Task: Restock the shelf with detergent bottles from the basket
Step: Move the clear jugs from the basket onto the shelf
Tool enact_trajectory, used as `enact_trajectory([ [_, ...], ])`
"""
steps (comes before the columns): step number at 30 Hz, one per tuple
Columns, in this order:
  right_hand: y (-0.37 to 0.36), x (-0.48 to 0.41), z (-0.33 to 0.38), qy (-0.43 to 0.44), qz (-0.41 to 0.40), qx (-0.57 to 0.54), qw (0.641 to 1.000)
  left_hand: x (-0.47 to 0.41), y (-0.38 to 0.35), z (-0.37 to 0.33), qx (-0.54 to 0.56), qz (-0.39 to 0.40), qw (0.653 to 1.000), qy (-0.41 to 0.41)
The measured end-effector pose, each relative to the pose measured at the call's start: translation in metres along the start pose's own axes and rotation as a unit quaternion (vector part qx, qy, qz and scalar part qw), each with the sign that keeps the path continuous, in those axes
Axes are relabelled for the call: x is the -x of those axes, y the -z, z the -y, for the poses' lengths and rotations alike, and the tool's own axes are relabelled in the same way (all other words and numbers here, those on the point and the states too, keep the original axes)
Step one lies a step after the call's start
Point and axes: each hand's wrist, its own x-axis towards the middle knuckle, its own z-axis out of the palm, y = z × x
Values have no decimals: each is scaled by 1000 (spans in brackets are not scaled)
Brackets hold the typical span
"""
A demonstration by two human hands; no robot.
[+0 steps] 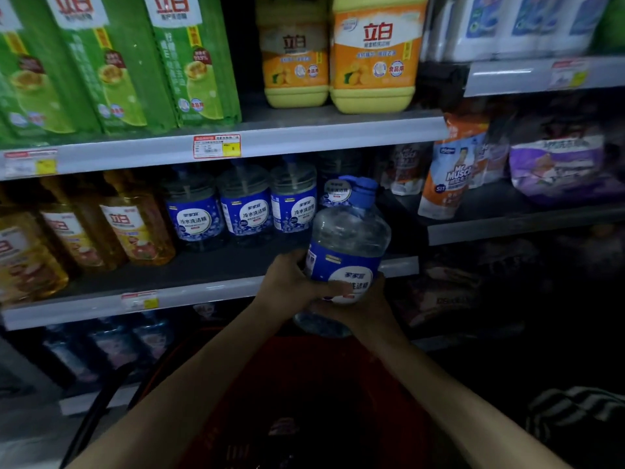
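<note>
Left hand [291, 282] and right hand [367, 309] clasp the clear, blue-labelled plastic detergent bottle [350, 236], nearly upright, just before the grey metal shelf [216, 267].

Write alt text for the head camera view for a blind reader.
The left hand and right hand hold a clear, blue-labelled detergent bottle in front of the middle shelf, right of a row of matching bottles. A red basket sits below.
</note>
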Motion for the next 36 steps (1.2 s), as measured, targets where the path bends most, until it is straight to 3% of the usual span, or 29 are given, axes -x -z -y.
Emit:
enact_trajectory([
  [6,14,-39,1,2,-3,10,1000,-43,-10,2,-60,-7,997,-53],
  [9,19,-65,-2,16,-20,-51,998,-67,-15,-1,-77,-22,994,-69],
  [18,22,-138,-26,114,-77,-43,990,-131,-38,17,-107,-99,981,-130],
  [27,39,-192,-40,139,-90,-1,986,-168,-65,38,25,-162,983,-87],
  [36,38,-237,-38,157,-67,22,985,-200,-70,38,26,-214,975,-58],
])
